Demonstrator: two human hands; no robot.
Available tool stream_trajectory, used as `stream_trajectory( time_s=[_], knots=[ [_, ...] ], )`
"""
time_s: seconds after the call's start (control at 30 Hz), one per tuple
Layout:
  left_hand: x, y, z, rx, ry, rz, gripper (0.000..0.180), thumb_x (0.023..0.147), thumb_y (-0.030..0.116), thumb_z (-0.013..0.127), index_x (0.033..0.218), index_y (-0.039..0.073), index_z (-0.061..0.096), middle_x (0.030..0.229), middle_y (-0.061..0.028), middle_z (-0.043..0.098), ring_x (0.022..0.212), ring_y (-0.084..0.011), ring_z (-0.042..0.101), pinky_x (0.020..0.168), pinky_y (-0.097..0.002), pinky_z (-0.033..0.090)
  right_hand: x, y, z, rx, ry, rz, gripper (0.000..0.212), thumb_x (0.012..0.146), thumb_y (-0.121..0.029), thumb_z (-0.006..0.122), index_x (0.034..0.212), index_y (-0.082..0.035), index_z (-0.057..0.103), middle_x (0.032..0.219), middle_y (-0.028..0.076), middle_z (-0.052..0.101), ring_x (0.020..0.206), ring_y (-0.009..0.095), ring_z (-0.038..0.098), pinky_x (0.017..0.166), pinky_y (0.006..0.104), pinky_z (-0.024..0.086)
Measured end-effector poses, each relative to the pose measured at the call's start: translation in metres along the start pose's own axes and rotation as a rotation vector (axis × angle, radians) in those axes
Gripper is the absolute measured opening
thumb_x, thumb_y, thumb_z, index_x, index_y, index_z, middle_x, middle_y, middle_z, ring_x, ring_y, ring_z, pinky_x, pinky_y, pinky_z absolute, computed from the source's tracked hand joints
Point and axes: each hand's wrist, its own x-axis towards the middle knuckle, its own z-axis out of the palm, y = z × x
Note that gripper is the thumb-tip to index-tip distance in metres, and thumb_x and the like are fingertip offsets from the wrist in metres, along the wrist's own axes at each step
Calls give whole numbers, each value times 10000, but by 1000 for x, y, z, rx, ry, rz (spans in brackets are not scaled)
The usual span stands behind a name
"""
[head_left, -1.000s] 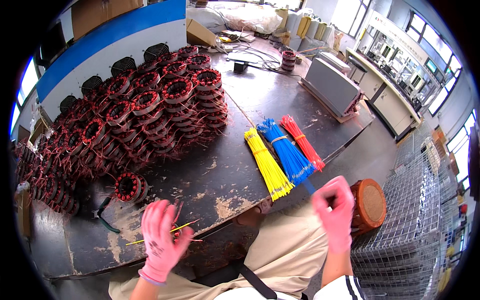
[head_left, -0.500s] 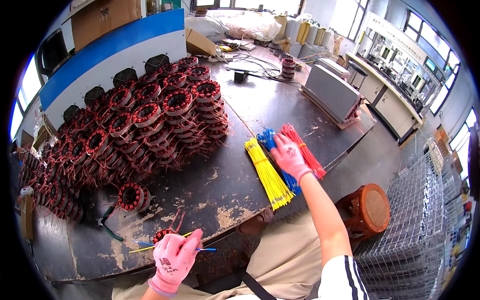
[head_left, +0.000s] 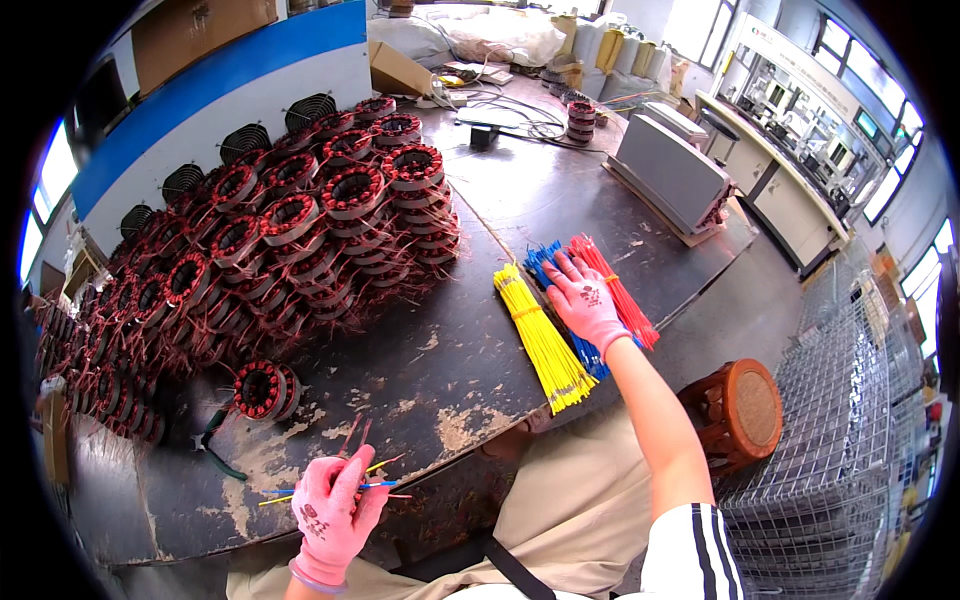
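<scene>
Pink-gloved right hand (head_left: 585, 300) still rests open on blue wires (head_left: 560, 300); left hand (head_left: 333, 512) keeps gripping wires (head_left: 375, 485).

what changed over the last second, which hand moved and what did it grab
The right hand swung from beside the round wooden stool out over the bench onto the blue wire bundle; a grip cannot be told. The left hand kept its thin yellow and blue wires, shifting little. The bundles and stacked coils stayed put.
</scene>
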Motion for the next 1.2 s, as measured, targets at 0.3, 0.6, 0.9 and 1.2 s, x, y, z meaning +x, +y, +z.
stream_trajectory(
  time_s=[0.3,0.6,0.9,1.2],
  knots=[
    [1,-15,-34,-15,87,-163,317,902,95,720,1217,120,691,874,-88,549,663,-265,576,588,-371,467,-3,3,-7,-137,49,-51,575,968,-428,560,1482,-174,515,1572,213,398,1459,431,331,1184,554,245],
    [-15,-25,-12,-15,104,-220,182,907,25,686,1084,64,669,993,-113,594,768,-269,651,650,-359,524,-85,-259,-54,938,-443,-178,391,907,-335,714,1134,-17,710,1058,166,687,976,276,684,854,361,537],
    [-16,-33,31,-108,164,-308,204,967,49,623,1172,45,618,1016,-132,567,797,-298,632,697,-374,522,-81,-296,-16,1169,-609,-30,209,900,-188,675,995,-7,715,854,87,703,703,152,636,675,309,513],
    [-20,-37,24,-177,1,-301,176,882,70,694,1051,61,644,1008,-139,571,823,-331,652,677,-424,527,-111,-283,-16,1096,-210,-123,122,877,-69,701,992,-29,705,950,84,654,898,201,627,767,323,506]
  ],
)
